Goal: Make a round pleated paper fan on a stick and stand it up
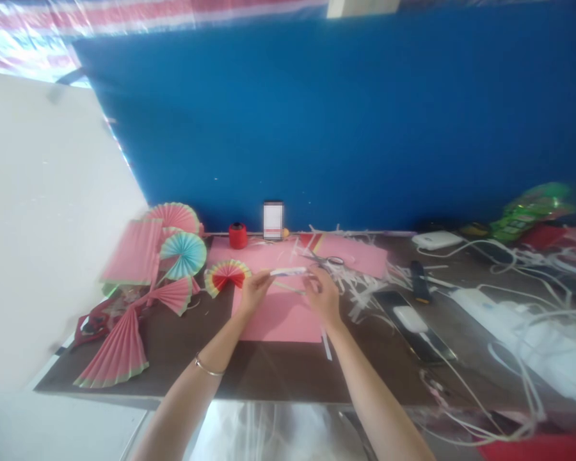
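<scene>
A slim white thing (288,272), blurred and with faint dark markings, stretches level between my two hands. My left hand (255,291) pinches its left end. At its right end, the fingers of my right hand (323,293) are curled round it. Both hands are raised over a pink paper sheet (281,320) on the dark table. A thin pale strip (290,289) shows just below the white thing. Close to my left hand lies a red and yellow folded paper fan (227,275). Beyond my right hand, scissors (335,260) rest on pink paper.
Pink pleated fans (118,352) and a blue one (185,255) crowd the left. A red spool (237,236) and an upright phone (273,221) stand at the back. White paper scraps (360,288), a dark phone (415,328) and a cabled power strip (499,320) lie right.
</scene>
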### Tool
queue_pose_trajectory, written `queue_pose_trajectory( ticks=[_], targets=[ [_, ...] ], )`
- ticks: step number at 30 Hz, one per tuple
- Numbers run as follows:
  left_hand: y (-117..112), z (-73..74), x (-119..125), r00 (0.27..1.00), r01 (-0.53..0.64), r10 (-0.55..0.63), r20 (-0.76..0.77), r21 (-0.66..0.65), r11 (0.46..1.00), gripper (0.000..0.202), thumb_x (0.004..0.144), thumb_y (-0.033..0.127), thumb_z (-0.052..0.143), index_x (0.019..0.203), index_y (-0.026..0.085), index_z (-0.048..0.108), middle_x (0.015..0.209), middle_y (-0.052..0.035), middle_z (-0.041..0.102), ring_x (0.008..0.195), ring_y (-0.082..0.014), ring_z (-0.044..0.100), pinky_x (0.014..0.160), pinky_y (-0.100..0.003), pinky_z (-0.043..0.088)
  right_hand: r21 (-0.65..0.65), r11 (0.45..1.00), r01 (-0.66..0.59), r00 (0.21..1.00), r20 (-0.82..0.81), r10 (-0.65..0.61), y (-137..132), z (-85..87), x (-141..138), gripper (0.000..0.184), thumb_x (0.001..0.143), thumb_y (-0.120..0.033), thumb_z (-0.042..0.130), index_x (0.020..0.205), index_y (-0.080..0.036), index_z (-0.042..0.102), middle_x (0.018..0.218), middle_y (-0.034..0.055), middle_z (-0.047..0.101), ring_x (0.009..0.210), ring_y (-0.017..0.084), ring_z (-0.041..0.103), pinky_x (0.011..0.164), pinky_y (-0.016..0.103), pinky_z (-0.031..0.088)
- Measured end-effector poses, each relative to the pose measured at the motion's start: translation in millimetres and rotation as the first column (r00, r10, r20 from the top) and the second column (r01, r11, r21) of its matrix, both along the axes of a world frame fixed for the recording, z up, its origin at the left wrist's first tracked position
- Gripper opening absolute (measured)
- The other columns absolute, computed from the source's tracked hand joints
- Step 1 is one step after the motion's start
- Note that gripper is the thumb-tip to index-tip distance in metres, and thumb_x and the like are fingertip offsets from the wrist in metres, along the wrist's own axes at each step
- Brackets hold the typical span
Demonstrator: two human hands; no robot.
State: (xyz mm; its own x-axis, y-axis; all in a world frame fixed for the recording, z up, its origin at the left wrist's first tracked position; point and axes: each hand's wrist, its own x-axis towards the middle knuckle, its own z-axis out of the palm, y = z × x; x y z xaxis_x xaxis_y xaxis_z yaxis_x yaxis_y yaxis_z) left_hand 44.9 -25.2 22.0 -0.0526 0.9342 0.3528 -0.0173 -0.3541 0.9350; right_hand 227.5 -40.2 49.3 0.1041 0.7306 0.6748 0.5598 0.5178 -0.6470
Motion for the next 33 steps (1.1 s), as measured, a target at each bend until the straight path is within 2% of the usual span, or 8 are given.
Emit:
queue_pose_trajectory(
  ticks=[7, 12, 15, 19, 23, 26, 29, 33],
  targets=[
    [0, 3.6, 2, 0.995, 0.021, -0.012, 0.101, -0.084, 0.996, 0.038, 0.071, 0.035, 0.067, 0.104, 0.015, 0.064, 0.096, -0.0096, 0.070, 0.091, -0.0215, 0.065, 0.082, -0.036, 0.051, -0.222, 0.973, -0.061, 0.950, -0.312, -0.012, -2, 7.7, -2, 0.029, 0.075, -0.044, 0.060, 0.085, -0.017, 0.064, 0.085, 0.0086, 0.068, 0.074, 0.021, 0.066, 0.069, 0.034, 0.053],
    [-3, 7.5, 2, 0.985, 0.171, -0.172, -0.021, -0.047, 0.984, 0.028, 0.071, 0.033, 0.067, 0.091, 0.013, 0.066, 0.095, -0.0104, 0.069, 0.089, -0.0203, 0.064, 0.083, -0.034, 0.050, -0.318, 0.909, -0.270, 0.867, -0.491, 0.085, 2, 4.1, -7, 0.032, 0.069, -0.044, 0.064, 0.083, -0.016, 0.063, 0.078, 0.0073, 0.069, 0.072, 0.022, 0.067, 0.071, 0.036, 0.054],
    [-5, 9.6, 3, 0.987, 0.144, -0.148, -0.066, -0.053, 0.988, 0.025, 0.075, 0.033, 0.063, 0.091, 0.014, 0.066, 0.093, -0.0102, 0.069, 0.086, -0.0197, 0.065, 0.080, -0.033, 0.051, -0.334, 0.878, -0.342, 0.833, -0.540, 0.119, 5, -1.5, -8, 0.036, 0.065, -0.041, 0.067, 0.090, -0.015, 0.061, 0.081, 0.0076, 0.069, 0.070, 0.022, 0.067, 0.069, 0.038, 0.055],
    [-3, 5.9, 1, 0.996, 0.048, -0.049, -0.081, -0.011, 0.999, 0.023, 0.076, 0.032, 0.062, 0.091, 0.015, 0.067, 0.087, -0.0081, 0.069, 0.084, -0.0188, 0.064, 0.077, -0.032, 0.051, -0.319, 0.917, -0.238, 0.884, -0.463, 0.069, 7, -5.8, -6, 0.042, 0.064, -0.036, 0.068, 0.100, -0.017, 0.060, 0.093, 0.0097, 0.068, 0.078, 0.023, 0.067, 0.069, 0.039, 0.055],
    [0, -0.6, -1, 0.983, -0.056, 0.079, -0.165, 0.139, 0.989, 0.024, 0.081, 0.032, 0.056, 0.098, 0.019, 0.067, 0.094, -0.0080, 0.067, 0.085, -0.0171, 0.062, 0.073, -0.029, 0.051, -0.259, 0.956, -0.139, 0.941, -0.335, 0.046, 5, -5.8, -4, 0.035, 0.071, -0.039, 0.062, 0.098, -0.017, 0.061, 0.095, 0.0105, 0.066, 0.082, 0.022, 0.065, 0.070, 0.038, 0.054],
    [-2, -0.7, -1, 0.942, -0.090, 0.186, -0.279, 0.323, 0.942, 0.023, 0.083, 0.028, 0.055, 0.101, 0.022, 0.067, 0.091, -0.0069, 0.065, 0.084, -0.0163, 0.059, 0.075, -0.030, 0.049, -0.159, 0.985, -0.068, 0.982, -0.188, 0.038, 2, -4.1, -4, 0.033, 0.075, -0.039, 0.059, 0.102, -0.019, 0.061, 0.097, 0.0096, 0.065, 0.079, 0.020, 0.062, 0.069, 0.036, 0.053],
    [-5, 3.0, 1, 0.903, -0.082, 0.256, -0.345, 0.445, 0.892, 0.021, 0.084, 0.025, 0.053, 0.099, 0.023, 0.068, 0.088, -0.0062, 0.065, 0.084, -0.0162, 0.059, 0.077, -0.032, 0.048, -0.064, 0.995, -0.073, 0.997, -0.041, 0.071, -2, -1.8, -5, 0.023, 0.079, -0.037, 0.056, 0.094, -0.021, 0.064, 0.093, 0.0072, 0.065, 0.076, 0.019, 0.061, 0.072, 0.035, 0.051],
    [-8, 6.5, 2, 0.887, -0.111, 0.283, -0.366, 0.425, 0.898, 0.021, 0.081, 0.027, 0.058, 0.099, 0.022, 0.067, 0.089, -0.0070, 0.067, 0.084, -0.0176, 0.060, 0.077, -0.033, 0.048, -0.055, 0.997, -0.055, 0.996, -0.066, 0.052, -1, -1.3, -4, 0.018, 0.079, -0.031, 0.052, 0.084, -0.021, 0.066, 0.088, 0.0068, 0.067, 0.083, 0.020, 0.061, 0.078, 0.036, 0.049]
  ],
)
